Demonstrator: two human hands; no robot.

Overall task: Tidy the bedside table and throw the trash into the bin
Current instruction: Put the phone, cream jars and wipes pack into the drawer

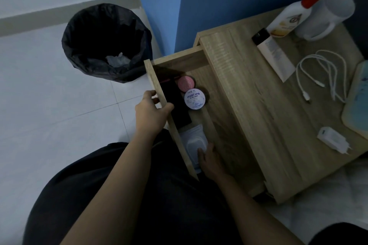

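The wooden bedside table has its drawer pulled out. My left hand grips the drawer's front panel. My right hand rests inside the drawer on a white wipes pack. Further in lie a white cream jar, a pink jar and a dark flat box. The bin, lined with a black bag, stands on the floor to the left and holds some crumpled trash.
On the tabletop lie a white bottle with a red cap, a white mug, a tube, a white cable, a white charger and a framed item at the right edge. Blue wall behind; white bedding at lower right.
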